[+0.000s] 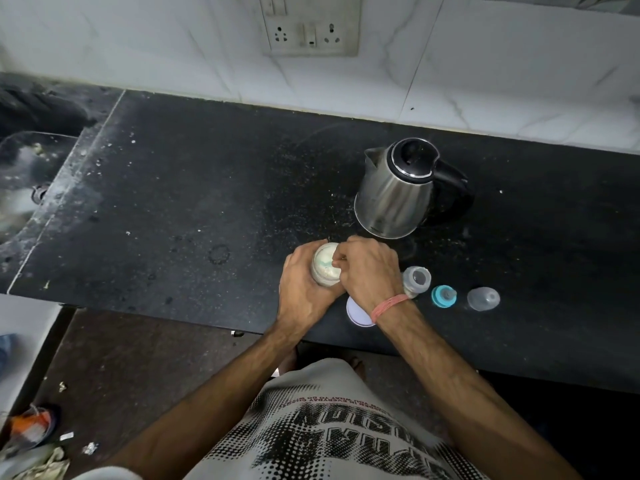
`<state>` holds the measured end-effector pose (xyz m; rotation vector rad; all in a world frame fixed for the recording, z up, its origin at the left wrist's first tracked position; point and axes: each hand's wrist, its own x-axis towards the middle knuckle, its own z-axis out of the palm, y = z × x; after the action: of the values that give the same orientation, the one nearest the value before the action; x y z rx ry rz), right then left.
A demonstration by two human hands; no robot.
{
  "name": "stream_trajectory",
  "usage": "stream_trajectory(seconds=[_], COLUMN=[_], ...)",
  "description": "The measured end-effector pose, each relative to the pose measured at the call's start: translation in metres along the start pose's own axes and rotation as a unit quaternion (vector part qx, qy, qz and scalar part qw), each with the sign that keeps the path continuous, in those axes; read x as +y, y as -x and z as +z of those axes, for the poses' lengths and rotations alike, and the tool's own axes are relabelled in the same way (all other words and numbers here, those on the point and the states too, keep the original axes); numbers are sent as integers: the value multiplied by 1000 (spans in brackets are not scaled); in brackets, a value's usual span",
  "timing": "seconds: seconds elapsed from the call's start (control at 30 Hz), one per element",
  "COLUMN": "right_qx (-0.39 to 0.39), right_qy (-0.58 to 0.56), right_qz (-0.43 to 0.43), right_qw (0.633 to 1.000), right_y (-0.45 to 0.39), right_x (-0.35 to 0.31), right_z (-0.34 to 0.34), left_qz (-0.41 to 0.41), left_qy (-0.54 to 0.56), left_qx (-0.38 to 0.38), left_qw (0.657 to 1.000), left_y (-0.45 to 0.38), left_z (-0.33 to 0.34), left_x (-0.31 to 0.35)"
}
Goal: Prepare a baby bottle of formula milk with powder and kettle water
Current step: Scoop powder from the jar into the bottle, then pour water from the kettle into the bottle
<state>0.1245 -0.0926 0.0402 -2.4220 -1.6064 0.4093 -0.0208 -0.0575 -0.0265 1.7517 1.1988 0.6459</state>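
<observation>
Two hands work the open powder jar (325, 263) near the tabletop's front edge: our left hand (299, 282) wraps it, our right hand (369, 268) pinches the scoop inside. Next we carry powder to the open bottle (416, 279) just beside.

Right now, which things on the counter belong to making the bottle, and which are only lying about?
For the job:
- powder jar, held by left hand, right hand at its mouth
- jar lid
- kettle
- baby bottle
- teal teat ring
- clear cap

Lying about:
- wall sockets
- sink
- litter on floor
</observation>
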Motion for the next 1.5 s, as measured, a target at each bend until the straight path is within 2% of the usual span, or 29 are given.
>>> stream_trajectory(seconds=[0.23,0.37,0.5,0.6,0.8,0.87,0.97,1.17,1.27,1.5], right_qx=[29,61,133,169,263,279,293,292,259,198], right_qy=[-56,-173,-292,-338,-368,-362,-349,-318,-308,-307], right_qz=[-7,22,40,68,120,137,173,235,245,239], right_qw=[998,983,946,923,884,879,873,871,882,900], right_y=[11,21,34,47,78,87,99,121,127,122], right_x=[5,14,29,41,70,81,102,139,148,151], right_z=[6,15,17,14,3,2,3,13,19,29], left_qz=[0,27,183,258,339,322,221,75,50,53], left_qy=[-14,-38,-141,-149,-98,-97,-81,-57,-45,-39], left_qx=[-5,-4,30,31,-52,-88,-144,-177,-168,-163], left_qw=[1000,999,973,954,934,938,961,980,983,984], left_y=[1,1,3,8,20,23,26,20,17,13], left_z=[-1,0,6,18,50,61,77,103,110,116], left_x=[2,6,21,35,64,69,72,59,55,59])
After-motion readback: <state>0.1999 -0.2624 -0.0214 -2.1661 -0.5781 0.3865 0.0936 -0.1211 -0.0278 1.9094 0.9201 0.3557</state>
